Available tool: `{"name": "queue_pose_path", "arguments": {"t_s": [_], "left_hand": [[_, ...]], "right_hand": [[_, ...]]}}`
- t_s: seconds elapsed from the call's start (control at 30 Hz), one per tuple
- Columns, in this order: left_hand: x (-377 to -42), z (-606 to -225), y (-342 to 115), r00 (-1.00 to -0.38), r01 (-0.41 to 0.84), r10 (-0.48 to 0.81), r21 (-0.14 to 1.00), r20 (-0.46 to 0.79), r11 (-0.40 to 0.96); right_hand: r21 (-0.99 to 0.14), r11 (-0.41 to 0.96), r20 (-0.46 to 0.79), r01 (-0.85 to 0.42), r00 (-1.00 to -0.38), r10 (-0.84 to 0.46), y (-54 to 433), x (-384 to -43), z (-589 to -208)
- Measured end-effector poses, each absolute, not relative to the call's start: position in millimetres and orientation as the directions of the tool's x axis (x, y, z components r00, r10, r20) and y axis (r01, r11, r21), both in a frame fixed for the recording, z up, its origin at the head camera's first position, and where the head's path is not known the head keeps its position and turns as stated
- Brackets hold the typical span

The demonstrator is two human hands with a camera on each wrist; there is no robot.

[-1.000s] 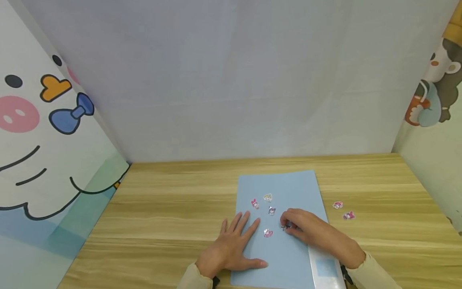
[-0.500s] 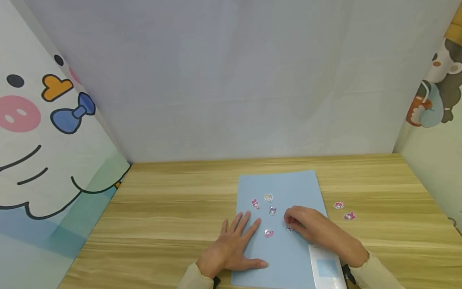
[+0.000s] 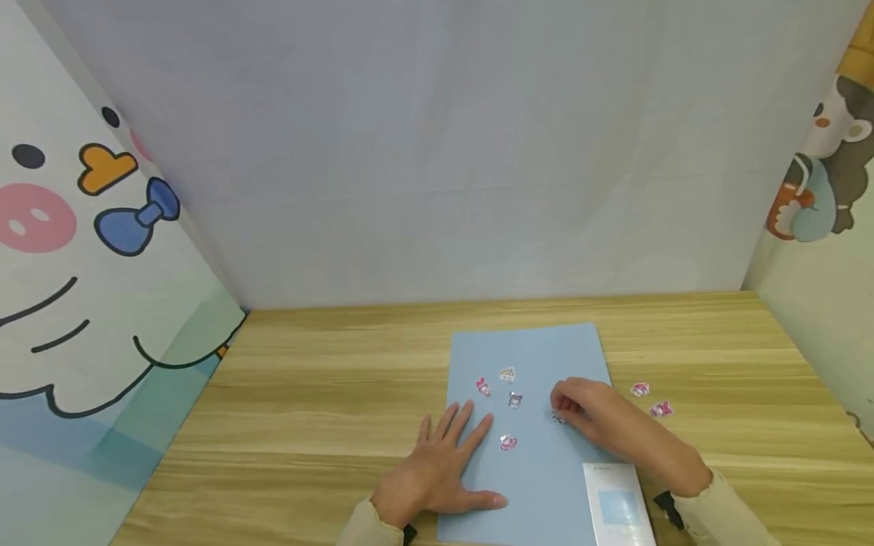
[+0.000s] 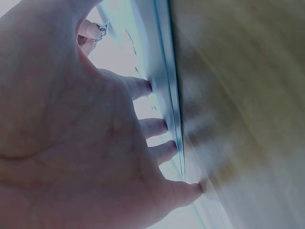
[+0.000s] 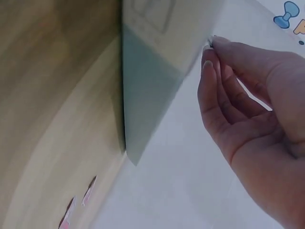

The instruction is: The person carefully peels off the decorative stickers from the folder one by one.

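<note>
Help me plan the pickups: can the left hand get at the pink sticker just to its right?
Probably yes: the left hand holds nothing, its spread fingers lie close by, and nothing visible stands between them and the pink sticker.

Rests left hand (image 3: 438,472) palm down with fingers splayed; pinches with right hand (image 3: 592,413), apparently thumb to forefinger

A small, screened-in, booth-like setting; home or studio, one cannot tell. A wood-grain worktop (image 3: 307,394) meets a plain, pale backdrop (image 3: 437,152) at twelve o'clock, between a cartoon-printed panel (image 3: 89,273) at ten o'clock and an illustrated panel (image 3: 819,303) at two.
</note>
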State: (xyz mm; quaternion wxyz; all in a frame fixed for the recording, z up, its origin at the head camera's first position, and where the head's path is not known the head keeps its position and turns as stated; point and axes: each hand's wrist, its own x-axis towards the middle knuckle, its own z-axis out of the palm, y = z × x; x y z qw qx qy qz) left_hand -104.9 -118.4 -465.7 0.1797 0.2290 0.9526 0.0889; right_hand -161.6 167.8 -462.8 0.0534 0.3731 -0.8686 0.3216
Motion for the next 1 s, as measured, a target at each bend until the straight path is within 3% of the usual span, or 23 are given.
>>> {"name": "queue_pose_path", "arguments": {"t_s": [0.23,0.47,1.0], "left_hand": [[-104,-468,-119,-0.830,0.406,0.474,0.266,-0.293,0.875],[-104,-468,-119,-0.831,0.409,0.478,0.270,-0.283,0.872],[-105,-468,-120,-0.828,0.413,0.478,0.259,-0.292,0.873]], "right_hand": [[-0.515,0.500,0.404,-0.696,-0.712,-0.574,184,-169,-464],[-0.527,0.563,0.349,-0.637,-0.766,-0.540,198,-175,-457],[-0.469,0.662,0.381,-0.585,-0.810,-0.446,247,-190,-460]]}}
